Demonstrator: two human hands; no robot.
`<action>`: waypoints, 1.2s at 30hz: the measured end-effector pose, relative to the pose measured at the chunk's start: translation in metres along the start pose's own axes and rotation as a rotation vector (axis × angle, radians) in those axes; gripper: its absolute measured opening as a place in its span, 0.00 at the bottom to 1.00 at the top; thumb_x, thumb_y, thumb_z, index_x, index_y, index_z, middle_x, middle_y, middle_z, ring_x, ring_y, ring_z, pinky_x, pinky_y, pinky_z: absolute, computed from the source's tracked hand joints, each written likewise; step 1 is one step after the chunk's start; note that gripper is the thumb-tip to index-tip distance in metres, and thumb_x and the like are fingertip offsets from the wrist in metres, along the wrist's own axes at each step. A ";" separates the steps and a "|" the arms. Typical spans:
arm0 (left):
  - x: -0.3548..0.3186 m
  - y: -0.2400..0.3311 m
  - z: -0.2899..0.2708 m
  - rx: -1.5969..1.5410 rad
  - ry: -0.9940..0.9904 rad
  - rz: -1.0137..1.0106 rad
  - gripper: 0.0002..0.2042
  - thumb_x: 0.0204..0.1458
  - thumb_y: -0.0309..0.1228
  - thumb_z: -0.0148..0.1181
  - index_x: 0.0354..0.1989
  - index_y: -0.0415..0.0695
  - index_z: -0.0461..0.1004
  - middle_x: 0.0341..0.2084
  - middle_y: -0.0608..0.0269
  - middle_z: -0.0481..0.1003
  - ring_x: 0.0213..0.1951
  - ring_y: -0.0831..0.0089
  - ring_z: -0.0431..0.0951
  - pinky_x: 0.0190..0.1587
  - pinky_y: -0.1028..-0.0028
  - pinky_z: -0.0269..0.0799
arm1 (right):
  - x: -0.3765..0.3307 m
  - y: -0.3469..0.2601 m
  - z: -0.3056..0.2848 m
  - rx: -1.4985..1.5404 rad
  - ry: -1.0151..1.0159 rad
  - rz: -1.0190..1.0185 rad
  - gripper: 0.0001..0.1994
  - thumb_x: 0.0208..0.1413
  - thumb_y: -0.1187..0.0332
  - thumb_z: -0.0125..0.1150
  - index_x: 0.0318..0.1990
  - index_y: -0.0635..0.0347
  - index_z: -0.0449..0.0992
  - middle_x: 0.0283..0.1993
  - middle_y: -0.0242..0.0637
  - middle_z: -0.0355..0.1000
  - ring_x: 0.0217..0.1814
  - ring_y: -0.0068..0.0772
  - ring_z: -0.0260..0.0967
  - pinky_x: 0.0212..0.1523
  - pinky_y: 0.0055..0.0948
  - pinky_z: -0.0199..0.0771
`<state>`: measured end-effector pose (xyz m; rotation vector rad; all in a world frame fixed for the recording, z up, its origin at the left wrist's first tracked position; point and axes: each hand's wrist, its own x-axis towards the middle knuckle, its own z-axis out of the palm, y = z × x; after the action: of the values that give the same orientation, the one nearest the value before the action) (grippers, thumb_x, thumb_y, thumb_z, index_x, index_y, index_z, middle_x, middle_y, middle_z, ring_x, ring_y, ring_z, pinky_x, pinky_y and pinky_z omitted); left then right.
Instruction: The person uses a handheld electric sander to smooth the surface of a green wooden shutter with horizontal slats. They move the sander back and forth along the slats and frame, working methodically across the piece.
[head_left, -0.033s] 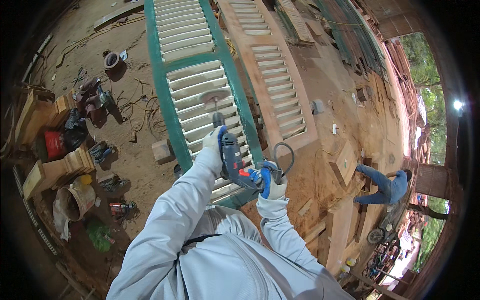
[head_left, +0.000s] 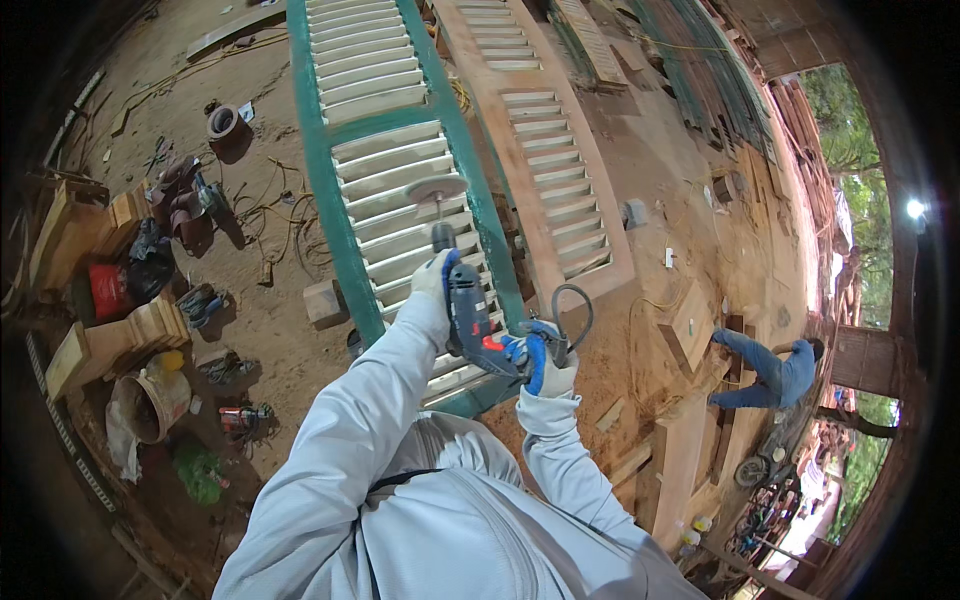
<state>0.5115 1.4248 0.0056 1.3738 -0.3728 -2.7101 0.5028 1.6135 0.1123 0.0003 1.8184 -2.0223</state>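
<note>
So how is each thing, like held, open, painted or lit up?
Drill: held.
Left hand: gloved, closed around the drill's front.
Right hand: gloved, closed around its back end.
Disc: fitted to the drill; can't tell if spinning.
Green shutter: frame green, slats pale.
Brown shutter: beside it, not green.
Bucket: open.
Lamp: lit.

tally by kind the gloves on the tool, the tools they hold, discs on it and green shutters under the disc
Gloves: 2 (left glove, right glove)
Drill: 1
Disc: 1
Green shutter: 1
Total: 5
</note>
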 end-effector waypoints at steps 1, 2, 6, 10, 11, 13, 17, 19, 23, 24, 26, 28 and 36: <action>0.008 -0.004 0.011 0.019 -0.019 -0.020 0.13 0.52 0.46 0.62 0.32 0.50 0.74 0.21 0.62 0.75 0.20 0.64 0.76 0.25 0.62 0.76 | 0.005 0.001 -0.007 0.004 0.022 -0.029 0.08 0.59 0.77 0.58 0.46 0.68 0.75 0.24 0.40 0.73 0.25 0.33 0.73 0.45 0.48 0.81; 0.017 -0.005 0.020 0.036 -0.036 -0.030 0.14 0.52 0.47 0.62 0.32 0.49 0.74 0.21 0.61 0.75 0.20 0.63 0.76 0.24 0.61 0.76 | 0.012 0.000 -0.009 0.012 0.033 -0.059 0.09 0.59 0.77 0.58 0.46 0.68 0.75 0.24 0.40 0.73 0.25 0.33 0.73 0.45 0.49 0.81; 0.036 -0.011 0.038 0.166 -0.006 -0.004 0.15 0.51 0.47 0.61 0.32 0.48 0.74 0.21 0.60 0.75 0.20 0.61 0.76 0.23 0.57 0.76 | 0.024 0.002 -0.025 -0.042 0.060 -0.081 0.09 0.60 0.75 0.59 0.46 0.68 0.75 0.24 0.39 0.73 0.25 0.33 0.73 0.46 0.49 0.81; 0.032 -0.017 0.022 0.092 -0.012 -0.068 0.15 0.53 0.46 0.60 0.31 0.46 0.74 0.20 0.60 0.75 0.20 0.59 0.76 0.24 0.53 0.76 | 0.014 0.001 -0.020 -0.008 0.036 -0.049 0.09 0.60 0.76 0.57 0.46 0.69 0.76 0.24 0.38 0.73 0.25 0.32 0.73 0.43 0.45 0.80; 0.027 -0.019 0.017 0.071 -0.005 -0.088 0.15 0.53 0.46 0.60 0.30 0.46 0.74 0.19 0.60 0.74 0.20 0.59 0.76 0.24 0.52 0.75 | 0.013 0.004 -0.021 0.020 0.025 -0.022 0.09 0.60 0.76 0.57 0.46 0.69 0.76 0.24 0.38 0.73 0.25 0.31 0.72 0.42 0.44 0.80; 0.005 -0.018 0.003 -0.025 -0.022 -0.194 0.15 0.54 0.47 0.59 0.31 0.46 0.74 0.19 0.60 0.74 0.20 0.59 0.75 0.24 0.52 0.76 | 0.010 0.008 -0.021 0.041 0.010 0.017 0.08 0.60 0.77 0.57 0.45 0.68 0.77 0.25 0.37 0.74 0.25 0.28 0.72 0.39 0.37 0.78; 0.001 -0.008 -0.030 -0.010 0.041 -0.023 0.14 0.54 0.48 0.59 0.31 0.50 0.75 0.20 0.61 0.75 0.20 0.60 0.75 0.25 0.54 0.76 | -0.003 0.021 -0.001 0.011 -0.027 0.063 0.09 0.60 0.78 0.60 0.46 0.67 0.78 0.33 0.34 0.77 0.27 0.22 0.71 0.34 0.22 0.74; -0.004 0.002 -0.037 0.014 0.071 0.042 0.13 0.54 0.47 0.59 0.30 0.51 0.75 0.20 0.63 0.76 0.21 0.63 0.76 0.25 0.56 0.76 | -0.009 0.036 0.001 0.051 -0.047 0.056 0.09 0.60 0.78 0.60 0.47 0.66 0.78 0.36 0.34 0.78 0.29 0.22 0.72 0.34 0.23 0.74; -0.019 0.026 -0.043 -0.002 0.108 0.067 0.10 0.52 0.43 0.62 0.31 0.50 0.76 0.22 0.65 0.77 0.21 0.68 0.76 0.25 0.63 0.75 | -0.009 0.049 0.008 -0.044 -0.072 0.095 0.11 0.59 0.77 0.61 0.49 0.62 0.79 0.42 0.33 0.78 0.37 0.21 0.73 0.40 0.23 0.75; -0.015 0.023 -0.055 -0.004 0.114 0.087 0.11 0.52 0.43 0.62 0.32 0.49 0.76 0.23 0.64 0.77 0.21 0.68 0.77 0.25 0.64 0.75 | -0.008 0.042 0.013 -0.058 -0.103 0.158 0.11 0.59 0.77 0.61 0.49 0.61 0.79 0.42 0.33 0.78 0.39 0.21 0.74 0.41 0.23 0.75; -0.006 0.022 -0.064 -0.003 0.108 0.136 0.13 0.52 0.43 0.62 0.34 0.46 0.78 0.25 0.62 0.78 0.23 0.67 0.78 0.26 0.65 0.75 | -0.016 0.042 0.017 -0.031 -0.116 0.100 0.11 0.59 0.77 0.61 0.49 0.63 0.79 0.42 0.34 0.78 0.39 0.20 0.74 0.40 0.22 0.74; -0.007 0.016 -0.061 0.070 0.118 0.173 0.13 0.52 0.42 0.63 0.36 0.46 0.79 0.25 0.63 0.78 0.23 0.68 0.77 0.26 0.66 0.75 | -0.027 0.057 0.007 -0.013 -0.037 0.061 0.10 0.60 0.77 0.60 0.48 0.65 0.79 0.40 0.34 0.78 0.36 0.20 0.73 0.37 0.21 0.73; 0.000 -0.001 -0.076 0.012 0.171 0.089 0.12 0.50 0.42 0.65 0.32 0.45 0.78 0.23 0.65 0.77 0.20 0.70 0.76 0.26 0.67 0.73 | -0.022 0.032 0.024 -0.024 -0.049 0.110 0.08 0.60 0.79 0.55 0.46 0.69 0.76 0.24 0.38 0.73 0.23 0.28 0.71 0.37 0.35 0.79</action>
<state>0.5725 1.4122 -0.0378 1.5394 -0.4255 -2.5004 0.5391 1.5955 0.0909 0.0424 1.7732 -1.9085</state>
